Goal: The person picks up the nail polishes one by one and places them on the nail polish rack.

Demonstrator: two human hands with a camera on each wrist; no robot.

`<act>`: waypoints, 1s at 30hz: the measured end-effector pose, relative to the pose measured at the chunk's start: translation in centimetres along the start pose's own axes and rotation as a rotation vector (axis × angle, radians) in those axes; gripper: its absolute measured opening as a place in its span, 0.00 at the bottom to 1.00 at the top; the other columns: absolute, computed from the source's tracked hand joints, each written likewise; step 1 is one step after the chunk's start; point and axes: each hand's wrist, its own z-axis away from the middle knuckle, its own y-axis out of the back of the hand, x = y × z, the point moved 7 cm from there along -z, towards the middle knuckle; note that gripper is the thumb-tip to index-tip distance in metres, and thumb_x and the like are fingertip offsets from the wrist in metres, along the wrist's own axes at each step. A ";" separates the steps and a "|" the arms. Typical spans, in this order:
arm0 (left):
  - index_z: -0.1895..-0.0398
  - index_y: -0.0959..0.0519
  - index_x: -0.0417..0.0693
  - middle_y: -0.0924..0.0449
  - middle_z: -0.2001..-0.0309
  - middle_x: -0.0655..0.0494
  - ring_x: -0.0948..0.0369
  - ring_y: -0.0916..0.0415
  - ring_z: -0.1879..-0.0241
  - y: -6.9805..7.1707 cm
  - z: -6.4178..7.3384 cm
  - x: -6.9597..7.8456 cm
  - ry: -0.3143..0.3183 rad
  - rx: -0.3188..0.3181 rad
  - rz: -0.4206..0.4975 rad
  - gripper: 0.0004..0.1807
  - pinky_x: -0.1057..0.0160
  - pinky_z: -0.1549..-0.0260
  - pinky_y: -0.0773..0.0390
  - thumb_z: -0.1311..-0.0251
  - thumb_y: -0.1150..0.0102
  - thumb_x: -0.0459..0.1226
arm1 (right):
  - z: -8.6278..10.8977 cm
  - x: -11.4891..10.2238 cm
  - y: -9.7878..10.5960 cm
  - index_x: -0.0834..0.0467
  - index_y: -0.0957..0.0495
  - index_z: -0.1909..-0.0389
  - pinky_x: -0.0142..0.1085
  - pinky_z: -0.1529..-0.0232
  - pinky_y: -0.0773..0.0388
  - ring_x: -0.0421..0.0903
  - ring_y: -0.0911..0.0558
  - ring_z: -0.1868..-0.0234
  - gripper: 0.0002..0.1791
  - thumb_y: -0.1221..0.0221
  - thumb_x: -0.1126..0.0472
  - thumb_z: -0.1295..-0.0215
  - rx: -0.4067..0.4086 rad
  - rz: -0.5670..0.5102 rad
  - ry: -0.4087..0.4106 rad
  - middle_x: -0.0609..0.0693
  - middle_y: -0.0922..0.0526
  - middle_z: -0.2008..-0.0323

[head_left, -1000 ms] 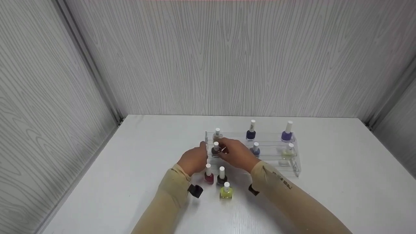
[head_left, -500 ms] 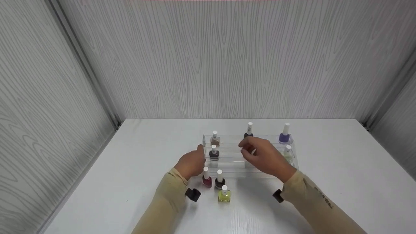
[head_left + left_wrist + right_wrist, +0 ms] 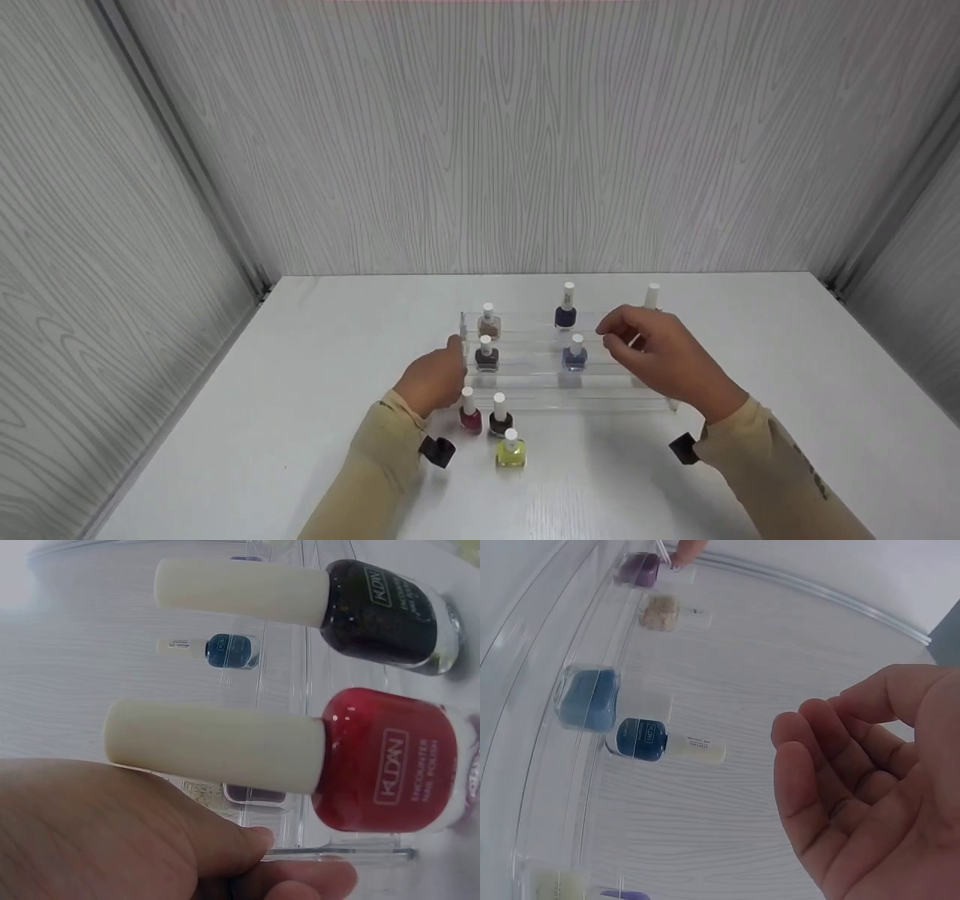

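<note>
My left hand [image 3: 433,379] pinches the left side panel of a clear tiered acrylic rack [image 3: 600,403]; thumb and fingers lie on either side of it in the left wrist view. Loosely curled and holding nothing, my right hand [image 3: 667,356] hovers over the rack's right part. Nail polish bottles stand on the tiers: beige [image 3: 489,327] and navy [image 3: 565,316] at the back, dark purple [image 3: 487,360] and blue [image 3: 574,358] in the middle. My right hand mostly hides a purple bottle [image 3: 652,295]; a pale yellow bottle [image 3: 555,883] shows in the right wrist view.
In front of the rack's left end, a red bottle [image 3: 470,420], a black bottle [image 3: 500,424] and a yellow bottle [image 3: 511,453] stand on the white table [image 3: 225,450]. Wood-grain panels [image 3: 480,150] rise behind and at both sides.
My right hand has left the dark purple bottle on the middle tier and moved right, past the blue bottle. My left hand stays at the rack's side.
</note>
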 end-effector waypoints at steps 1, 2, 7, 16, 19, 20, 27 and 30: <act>0.27 0.42 0.27 0.16 0.65 0.40 0.52 0.21 0.69 0.0 0.0 0.0 0.000 -0.003 0.002 0.31 0.51 0.64 0.19 0.24 0.46 0.35 | 0.0 -0.2 -0.2 0.51 0.16 0.56 0.35 0.61 0.19 0.39 0.18 0.63 0.09 0.40 0.68 0.28 -0.011 0.003 0.006 0.40 0.15 0.63; 0.26 0.43 0.27 0.16 0.65 0.41 0.53 0.21 0.70 0.0 -0.1 0.0 0.002 -0.007 0.001 0.31 0.51 0.65 0.20 0.24 0.47 0.35 | 0.1 -0.5 -0.5 0.50 0.16 0.56 0.35 0.61 0.19 0.39 0.18 0.63 0.09 0.40 0.68 0.28 -0.023 0.004 0.015 0.39 0.15 0.63; 0.25 0.43 0.27 0.15 0.62 0.39 0.52 0.20 0.68 0.3 -0.1 0.1 0.008 -0.015 0.002 0.32 0.51 0.63 0.19 0.24 0.47 0.35 | 0.3 -2.4 -3.1 0.50 0.17 0.59 0.35 0.63 0.20 0.38 0.19 0.64 0.08 0.39 0.67 0.29 -0.106 0.003 0.072 0.39 0.16 0.64; 0.27 0.42 0.28 0.16 0.62 0.39 0.50 0.18 0.66 0.5 -0.1 0.4 0.003 -0.010 -0.003 0.30 0.49 0.59 0.18 0.23 0.48 0.36 | 2.0 -5.5 -8.9 0.52 0.16 0.48 0.34 0.59 0.18 0.36 0.18 0.60 0.13 0.36 0.66 0.30 -0.366 0.141 0.262 0.44 0.16 0.56; 0.26 0.43 0.27 0.16 0.60 0.38 0.50 0.19 0.65 0.6 -0.1 0.5 0.000 -0.012 -0.002 0.30 0.49 0.58 0.18 0.23 0.49 0.36 | 2.6 -5.9 -10.2 0.50 0.18 0.43 0.35 0.58 0.18 0.38 0.17 0.58 0.17 0.35 0.64 0.30 -0.428 0.192 0.286 0.45 0.16 0.52; 0.26 0.43 0.27 0.16 0.60 0.38 0.50 0.19 0.65 0.6 -0.2 0.5 0.001 -0.013 0.000 0.30 0.49 0.58 0.18 0.23 0.49 0.36 | 2.7 -6.0 -10.6 0.50 0.18 0.42 0.36 0.58 0.18 0.38 0.17 0.58 0.18 0.35 0.64 0.31 -0.437 0.207 0.294 0.45 0.17 0.51; 0.26 0.43 0.27 0.16 0.65 0.40 0.51 0.20 0.68 0.5 -0.1 0.4 -0.005 -0.008 -0.014 0.30 0.49 0.62 0.19 0.24 0.50 0.35 | 3.4 -6.5 -12.2 0.50 0.22 0.39 0.37 0.62 0.18 0.39 0.17 0.64 0.21 0.33 0.62 0.32 -0.455 0.306 0.348 0.45 0.17 0.50; 0.27 0.43 0.26 0.17 0.68 0.41 0.52 0.21 0.70 0.5 -0.1 0.5 -0.017 0.000 -0.023 0.30 0.49 0.64 0.19 0.24 0.49 0.34 | 3.4 -6.5 -12.3 0.50 0.22 0.40 0.36 0.63 0.18 0.38 0.17 0.65 0.20 0.33 0.61 0.32 -0.447 0.305 0.343 0.44 0.17 0.52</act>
